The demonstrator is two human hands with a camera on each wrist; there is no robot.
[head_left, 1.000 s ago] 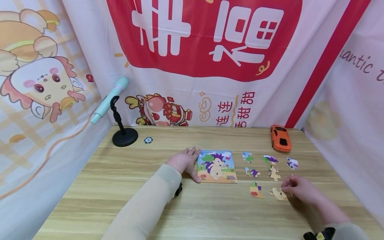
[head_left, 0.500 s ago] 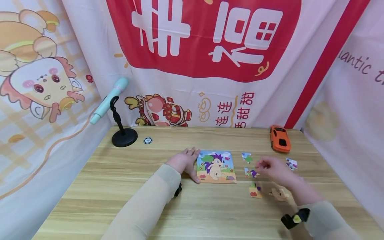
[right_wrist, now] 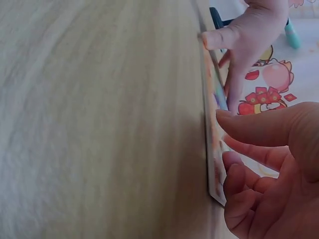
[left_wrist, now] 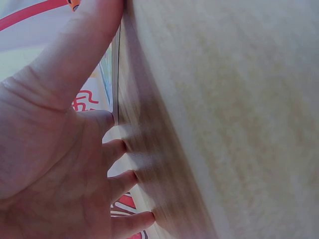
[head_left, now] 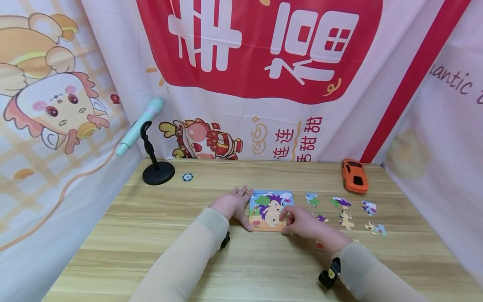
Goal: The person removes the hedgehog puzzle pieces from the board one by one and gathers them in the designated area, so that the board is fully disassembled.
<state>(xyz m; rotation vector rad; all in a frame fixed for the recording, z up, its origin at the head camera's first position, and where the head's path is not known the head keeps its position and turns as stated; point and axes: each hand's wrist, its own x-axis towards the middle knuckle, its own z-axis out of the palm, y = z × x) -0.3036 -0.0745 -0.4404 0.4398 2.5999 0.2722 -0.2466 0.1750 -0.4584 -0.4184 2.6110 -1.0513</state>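
The puzzle board with a hedgehog picture lies mid-table. My left hand rests on the table along its left edge, fingers spread and straight. In the left wrist view the left hand has thumb and forefinger against the board's side. At the board's lower right corner, my right hand has curled fingers and seems to pinch a puzzle piece, which the fingers hide. In the right wrist view the right hand has thumb and forefinger close together over the board, other fingers curled.
Several loose puzzle pieces lie right of the board, some partly behind my right arm. An orange toy car stands at the back right. Back left are a black stand, a mint microphone and a round chip.
My right hand has moved left from the loose pieces at the far right, past the middle ones, onto the board's lower right. The left hand has stayed at the board's left edge.
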